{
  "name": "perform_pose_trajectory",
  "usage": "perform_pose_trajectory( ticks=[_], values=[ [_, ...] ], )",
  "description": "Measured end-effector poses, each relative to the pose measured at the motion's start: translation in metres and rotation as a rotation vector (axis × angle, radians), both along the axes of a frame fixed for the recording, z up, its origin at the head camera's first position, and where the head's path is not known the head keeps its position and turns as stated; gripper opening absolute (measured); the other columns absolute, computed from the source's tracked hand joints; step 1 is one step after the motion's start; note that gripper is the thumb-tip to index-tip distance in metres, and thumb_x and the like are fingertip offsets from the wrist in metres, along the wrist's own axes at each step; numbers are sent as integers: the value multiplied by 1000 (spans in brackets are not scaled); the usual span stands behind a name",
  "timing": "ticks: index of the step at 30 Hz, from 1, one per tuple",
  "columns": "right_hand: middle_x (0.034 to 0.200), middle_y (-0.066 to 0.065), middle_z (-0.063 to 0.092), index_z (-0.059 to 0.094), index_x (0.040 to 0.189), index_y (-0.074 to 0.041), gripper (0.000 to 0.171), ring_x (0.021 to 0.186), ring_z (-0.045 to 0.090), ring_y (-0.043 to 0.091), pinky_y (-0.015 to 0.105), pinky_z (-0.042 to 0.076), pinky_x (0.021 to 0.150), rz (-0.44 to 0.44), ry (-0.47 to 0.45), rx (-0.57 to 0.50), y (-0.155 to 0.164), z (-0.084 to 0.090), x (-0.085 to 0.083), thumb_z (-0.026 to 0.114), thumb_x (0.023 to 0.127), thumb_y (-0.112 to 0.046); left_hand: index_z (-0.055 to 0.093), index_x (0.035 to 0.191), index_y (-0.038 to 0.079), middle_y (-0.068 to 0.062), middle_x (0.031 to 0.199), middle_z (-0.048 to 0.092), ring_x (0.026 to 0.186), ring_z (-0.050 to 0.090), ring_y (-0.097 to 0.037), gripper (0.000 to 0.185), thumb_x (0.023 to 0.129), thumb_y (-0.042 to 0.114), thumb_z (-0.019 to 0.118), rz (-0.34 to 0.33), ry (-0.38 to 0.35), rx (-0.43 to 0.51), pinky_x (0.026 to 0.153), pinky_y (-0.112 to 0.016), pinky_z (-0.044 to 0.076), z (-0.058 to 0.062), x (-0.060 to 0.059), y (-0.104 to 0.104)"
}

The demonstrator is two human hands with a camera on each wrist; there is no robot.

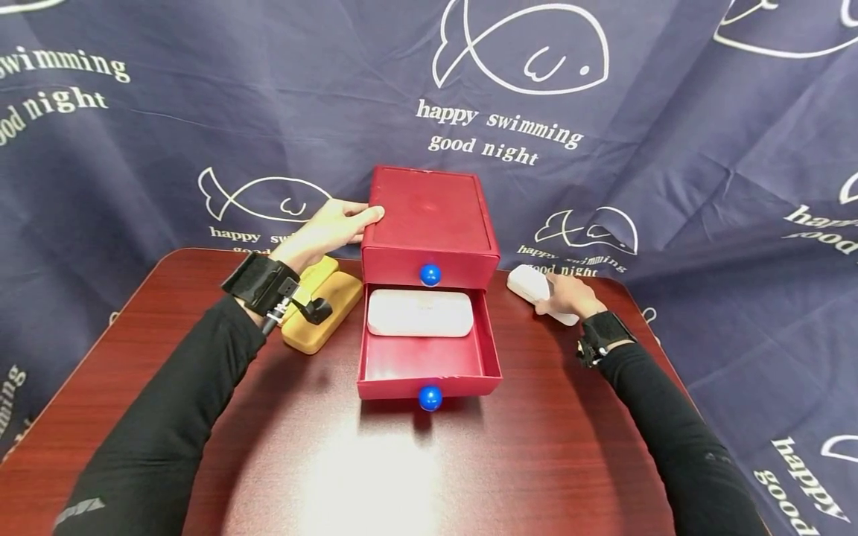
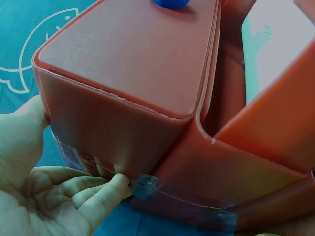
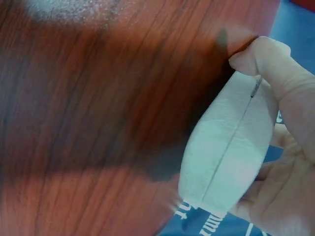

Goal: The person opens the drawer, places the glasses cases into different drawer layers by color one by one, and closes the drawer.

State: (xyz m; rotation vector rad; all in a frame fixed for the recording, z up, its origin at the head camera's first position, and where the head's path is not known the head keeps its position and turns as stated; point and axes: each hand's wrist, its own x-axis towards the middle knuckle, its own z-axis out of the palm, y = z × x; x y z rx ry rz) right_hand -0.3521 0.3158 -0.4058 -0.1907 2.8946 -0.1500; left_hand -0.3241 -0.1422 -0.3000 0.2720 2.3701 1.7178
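Observation:
A red two-drawer box (image 1: 429, 212) stands at the table's far side, its lower drawer (image 1: 429, 385) pulled out and its upper one closed. My left hand (image 1: 338, 227) holds the box by its left side, thumb over the top edge; in the left wrist view the fingers (image 2: 106, 196) lie against the side wall. Inside the lower drawer, toward its back, lies a white glasses case (image 1: 420, 313). To the right of the box, my right hand (image 1: 568, 295) grips another white glasses case (image 3: 229, 142), whose seam shows in the right wrist view.
Left of the box, partly under my left wrist, is a yellow glasses case (image 1: 322, 316). Blue knobs (image 1: 430, 275) stick out from the drawer fronts. A dark blue printed curtain (image 1: 375, 89) hangs behind the brown table (image 1: 268, 461).

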Motion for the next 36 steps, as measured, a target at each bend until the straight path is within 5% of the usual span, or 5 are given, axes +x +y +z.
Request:
perform_pose_trajectory(
  ticks=[9,21,29,36],
  values=[
    [119,26,66,53,136,5,79,105,63,39,54,54,89,55,33,39,-2,7,8,80,76,-37,39,153,-4,-23,148,54,134,58,-32,65,103,33,58,1,-4,-6,113,-40,47,1,0,2],
    [115,21,65,55,133,0,79,102,62,34,54,54,82,109,-17,92,-1,24,30,84,70,-39,38,154,-4,-23,148,54,133,58,-32,66,103,34,57,6,-1,-2,113,-40,47,0,-1,2],
    [115,22,61,55,136,-3,85,97,62,35,54,55,73,129,89,64,0,36,52,83,63,-38,38,154,-5,-23,149,53,133,57,-33,66,104,34,57,-2,5,-8,113,-40,46,0,0,0],
    [121,24,61,51,140,-6,85,97,64,39,56,55,75,107,212,-34,0,56,68,84,67,-38,40,153,-4,-23,147,55,131,59,-33,64,104,33,57,4,13,-9,112,-39,48,0,1,0]
  ],
)
